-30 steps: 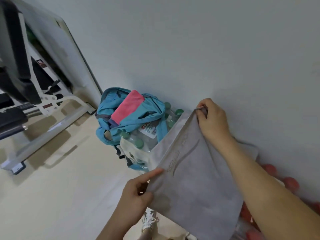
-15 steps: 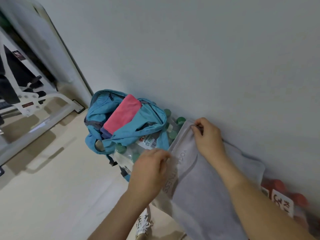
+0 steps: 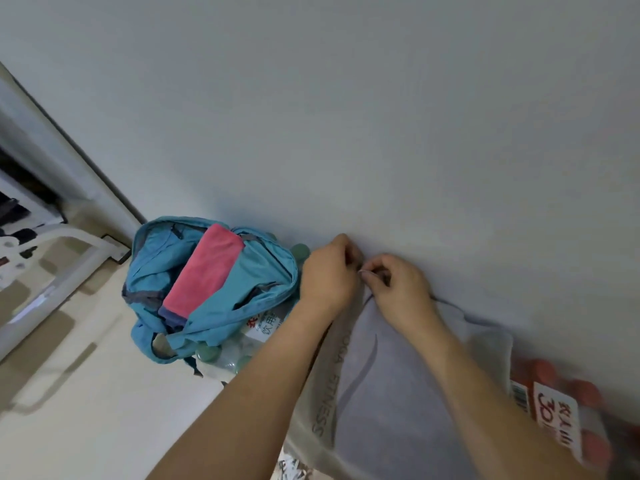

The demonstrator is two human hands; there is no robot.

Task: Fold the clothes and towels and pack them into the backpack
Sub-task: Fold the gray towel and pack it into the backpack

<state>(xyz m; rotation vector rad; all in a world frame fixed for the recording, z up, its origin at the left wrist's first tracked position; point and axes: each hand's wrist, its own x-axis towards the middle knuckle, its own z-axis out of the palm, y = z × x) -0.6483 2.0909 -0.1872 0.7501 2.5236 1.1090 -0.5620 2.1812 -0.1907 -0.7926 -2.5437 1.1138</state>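
We log grey soft rectangular towel (image 3: 398, 393), long axis centre to lower right; left hand (image 3: 329, 271), right hand (image 3: 398, 285) pinch top corners together. Open teal fabric backpack (image 3: 256, 292) just left, nearer left hand.

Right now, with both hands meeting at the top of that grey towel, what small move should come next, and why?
Probably smooth the doubled grey towel flat and fold it once more. The left hand and right hand pinch its top corners together, so it looks halved, yet it seems too wide for the open backpack, where a pink towel already sits.
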